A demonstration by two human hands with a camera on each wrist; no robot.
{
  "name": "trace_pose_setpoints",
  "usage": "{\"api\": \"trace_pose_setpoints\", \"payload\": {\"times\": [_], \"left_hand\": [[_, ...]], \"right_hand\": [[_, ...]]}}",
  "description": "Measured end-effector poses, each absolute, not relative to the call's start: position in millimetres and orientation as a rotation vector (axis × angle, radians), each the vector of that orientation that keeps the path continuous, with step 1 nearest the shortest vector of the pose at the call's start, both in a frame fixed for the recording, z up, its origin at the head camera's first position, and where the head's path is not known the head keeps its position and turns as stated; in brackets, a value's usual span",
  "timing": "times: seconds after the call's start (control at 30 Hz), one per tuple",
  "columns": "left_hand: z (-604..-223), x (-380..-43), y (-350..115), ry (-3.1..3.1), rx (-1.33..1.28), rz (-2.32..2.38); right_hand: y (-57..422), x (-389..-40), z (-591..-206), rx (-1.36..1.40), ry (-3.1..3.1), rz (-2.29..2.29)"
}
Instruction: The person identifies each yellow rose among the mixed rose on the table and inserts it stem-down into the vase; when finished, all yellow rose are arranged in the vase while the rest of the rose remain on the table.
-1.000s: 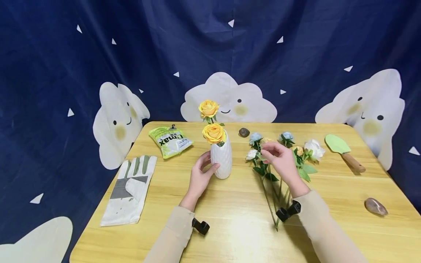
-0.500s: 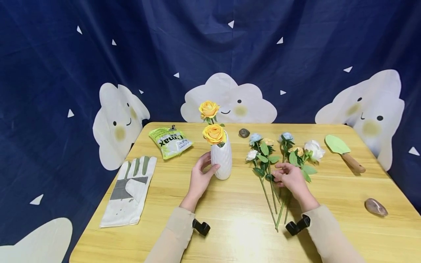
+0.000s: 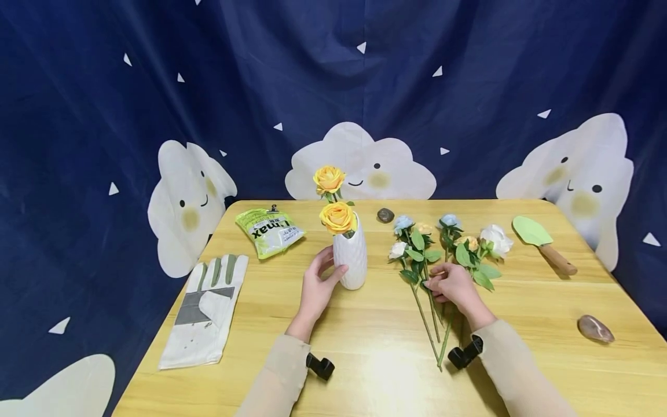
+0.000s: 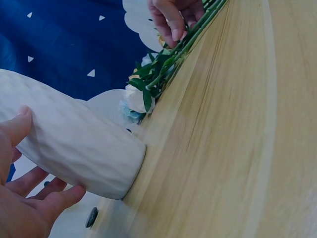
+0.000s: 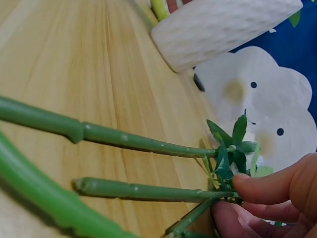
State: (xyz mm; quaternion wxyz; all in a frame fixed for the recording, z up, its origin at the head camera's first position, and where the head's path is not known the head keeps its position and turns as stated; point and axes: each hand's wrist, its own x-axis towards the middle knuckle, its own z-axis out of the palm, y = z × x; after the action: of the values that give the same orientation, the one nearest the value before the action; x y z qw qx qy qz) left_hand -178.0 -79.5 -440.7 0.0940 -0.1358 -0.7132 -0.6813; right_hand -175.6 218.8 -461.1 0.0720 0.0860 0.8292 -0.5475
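My left hand [image 3: 319,284] holds a white textured vase [image 3: 350,258] that stands on the table, thumb on its near side and fingers round the left. Two yellow roses [image 3: 337,218] rise from its mouth. To the right lie several artificial flowers, among them a white rose [image 3: 398,250], a blue rose [image 3: 403,223] and a larger white bloom [image 3: 497,240]. My right hand [image 3: 454,288] is over their stems. In the right wrist view, its thumb and fingers pinch a green flower stem [image 5: 148,191] just below the leaves; another stem [image 5: 124,139] lies alongside.
A white and grey work glove [image 3: 200,324] and a green bag [image 3: 268,231] with a black clip lie at left. A dark stone [image 3: 385,215] sits behind the vase. On the right are a green trowel [image 3: 532,230] and a brown stone [image 3: 595,328].
My right hand has come down from the blossoms toward the stems, then slightly left, and now pinches one. My left hand stays on the vase.
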Motion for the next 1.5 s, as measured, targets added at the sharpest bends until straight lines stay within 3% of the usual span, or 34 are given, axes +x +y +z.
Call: {"api": "trace_pose_setpoints", "payload": {"times": [0.5, 1.07, 1.3, 1.5], "left_hand": [[-442.0, -177.4, -79.3, -2.117, -0.425, -2.015], [-443.3, -178.9, -82.7, -2.104, -0.426, -2.005], [-442.6, -178.9, -81.2, -2.106, -0.427, -2.006], [-441.7, -178.8, -80.4, -2.109, -0.436, -2.010]], "right_hand": [[220.1, -171.7, -456.8, 0.319, 2.389, -1.757], [220.1, -168.9, -430.4, 0.154, 2.266, -1.899], [212.5, -172.5, -410.6, 0.034, 2.299, -1.968], [195.0, -181.8, -366.8, -0.132, 2.341, -2.051]]}}
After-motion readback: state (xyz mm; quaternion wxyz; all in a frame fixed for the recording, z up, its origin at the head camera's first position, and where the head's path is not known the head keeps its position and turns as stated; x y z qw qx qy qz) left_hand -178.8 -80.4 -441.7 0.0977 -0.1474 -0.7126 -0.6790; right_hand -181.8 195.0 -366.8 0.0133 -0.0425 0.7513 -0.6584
